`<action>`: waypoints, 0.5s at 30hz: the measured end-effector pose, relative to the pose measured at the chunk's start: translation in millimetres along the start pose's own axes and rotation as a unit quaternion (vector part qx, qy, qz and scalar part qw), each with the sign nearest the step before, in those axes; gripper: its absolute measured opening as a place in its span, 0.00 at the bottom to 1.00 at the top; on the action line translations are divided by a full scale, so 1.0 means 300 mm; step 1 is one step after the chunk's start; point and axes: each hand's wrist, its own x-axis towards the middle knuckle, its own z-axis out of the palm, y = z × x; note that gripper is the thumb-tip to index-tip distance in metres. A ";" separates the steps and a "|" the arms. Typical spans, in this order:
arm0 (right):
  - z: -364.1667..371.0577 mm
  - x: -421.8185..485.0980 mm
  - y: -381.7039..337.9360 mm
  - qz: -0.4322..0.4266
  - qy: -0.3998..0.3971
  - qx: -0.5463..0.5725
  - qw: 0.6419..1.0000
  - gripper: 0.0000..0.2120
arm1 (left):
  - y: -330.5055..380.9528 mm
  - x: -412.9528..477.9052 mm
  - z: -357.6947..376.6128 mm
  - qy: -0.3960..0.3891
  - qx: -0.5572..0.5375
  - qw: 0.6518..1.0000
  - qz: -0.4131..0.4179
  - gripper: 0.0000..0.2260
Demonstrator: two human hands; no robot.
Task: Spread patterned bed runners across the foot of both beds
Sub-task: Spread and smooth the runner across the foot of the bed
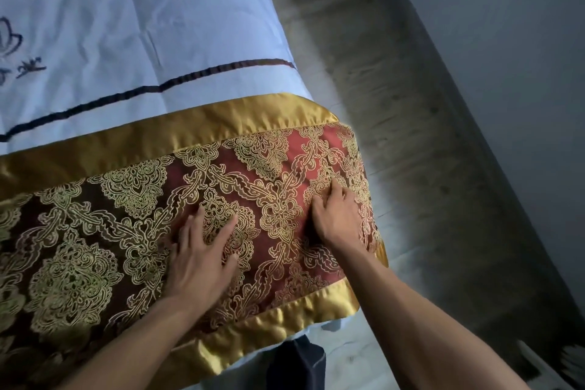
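White bed (158, 25): upper left.
Runner (95, 231): across the bed's foot, lower frame.
Left hand (202, 256): fingers apart, pressing flat.
Right hand (335, 215): fingers bent on cloth; pinch unclear.
Progress: seems nearly smoothed here; second bed unseen.

The bed (286, 51) carries a white fabric cover (190, 19) with a dark piped stripe (158, 90) and dark embroidery (19, 51) at left. A red-and-gold patterned bed runner (126, 199) with gold satin borders lies across its foot, the end draping over the right side.
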 end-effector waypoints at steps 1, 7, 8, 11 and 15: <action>0.005 0.004 -0.004 -0.006 0.015 0.000 1.000 0.32 | -0.001 0.022 0.002 -0.007 -0.008 1.000 -0.006 0.33; -0.090 0.232 -0.231 -0.143 0.135 0.158 0.968 0.22 | 0.020 0.092 0.043 -0.041 0.008 0.999 -0.027 0.32; -0.105 0.284 -0.289 -0.135 0.134 0.182 0.965 0.22 | 0.013 0.101 0.047 -0.042 0.010 0.999 -0.025 0.32; -0.127 0.396 -0.395 -0.062 0.078 0.171 0.980 0.27 | 0.002 0.110 0.046 -0.043 0.016 0.999 -0.018 0.31; -0.135 0.468 -0.387 -0.093 0.005 0.018 0.995 0.24 | 0.004 0.115 0.042 -0.046 0.029 0.998 -0.010 0.31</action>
